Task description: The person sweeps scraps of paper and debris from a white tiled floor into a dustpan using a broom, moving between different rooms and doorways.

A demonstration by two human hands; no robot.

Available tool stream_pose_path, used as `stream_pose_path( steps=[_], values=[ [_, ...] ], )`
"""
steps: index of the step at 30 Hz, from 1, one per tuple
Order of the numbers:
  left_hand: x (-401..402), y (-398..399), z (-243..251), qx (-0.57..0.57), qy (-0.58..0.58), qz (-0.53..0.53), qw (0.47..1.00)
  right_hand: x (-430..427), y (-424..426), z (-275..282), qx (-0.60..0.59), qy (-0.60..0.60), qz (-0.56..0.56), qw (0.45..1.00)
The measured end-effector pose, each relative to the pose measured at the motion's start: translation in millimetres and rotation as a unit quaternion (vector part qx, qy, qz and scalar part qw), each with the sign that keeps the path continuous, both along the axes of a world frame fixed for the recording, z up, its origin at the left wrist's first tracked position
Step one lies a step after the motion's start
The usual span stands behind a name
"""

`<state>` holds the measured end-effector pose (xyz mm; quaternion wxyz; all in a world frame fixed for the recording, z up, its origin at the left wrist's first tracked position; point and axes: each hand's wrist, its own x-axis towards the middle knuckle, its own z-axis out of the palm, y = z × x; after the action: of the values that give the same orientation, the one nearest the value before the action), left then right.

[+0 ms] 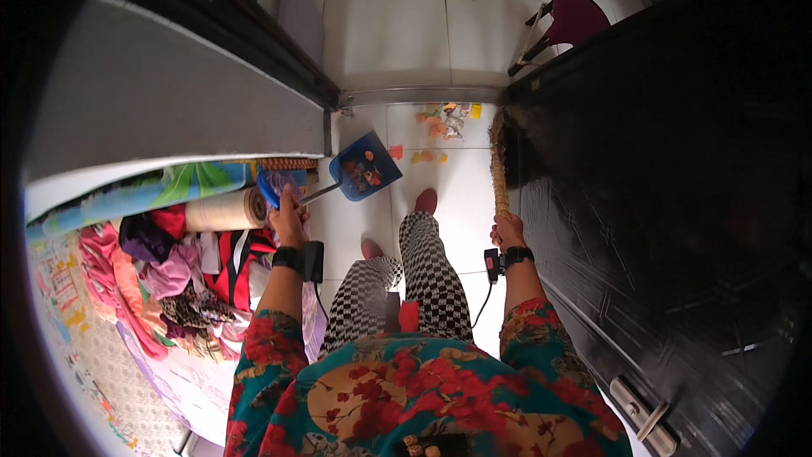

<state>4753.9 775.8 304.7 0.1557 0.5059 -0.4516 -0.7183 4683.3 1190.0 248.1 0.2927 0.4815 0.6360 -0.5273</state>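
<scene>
My left hand (290,219) grips the handle of a blue dustpan (366,166), whose pan rests on the tiled floor. Some orange and brownish scraps (365,174) lie inside the pan. In my right hand (507,231) is a straw broom (499,171), held by its bound handle, with its head beside the dark door near the threshold. Orange, yellow and silvery litter (444,124) is scattered on the tiles between broom and dustpan. A pinkish-red scrap (396,152) sits just beyond the pan's right corner.
A metal threshold (422,96) crosses the doorway ahead. On the right stands a dark door (634,203) with a lever handle (651,422). To the left are heaped clothes (190,279) and a cream roll (225,211). A maroon-seated chair (574,18) stands beyond the threshold.
</scene>
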Motion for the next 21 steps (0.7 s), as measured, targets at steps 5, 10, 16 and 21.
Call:
stream_pose_path(
  steps=[5, 10, 16, 21],
  values=[
    [-30.5, 5.4, -4.0, 0.003, -0.040, 0.026, 0.999, -15.8, 22.2, -1.4, -0.028, -0.009, 0.098, 0.995],
    [-16.6, -19.3, -10.2, -0.012, -0.048, -0.001, 0.999, 5.2, 23.5, 59.6, 0.026, -0.033, 0.112, 0.993],
    [-33.2, -36.5, -10.7, 0.020, -0.063, -0.015, 0.998, -24.8, -5.2, -9.3, -0.012, -0.007, 0.030, 0.999],
    [-19.3, -42.9, -11.9, 0.043, -0.061, -0.005, 0.997, 12.1, -32.0, 31.4, 0.001, -0.017, 0.084, 0.996]
  ],
)
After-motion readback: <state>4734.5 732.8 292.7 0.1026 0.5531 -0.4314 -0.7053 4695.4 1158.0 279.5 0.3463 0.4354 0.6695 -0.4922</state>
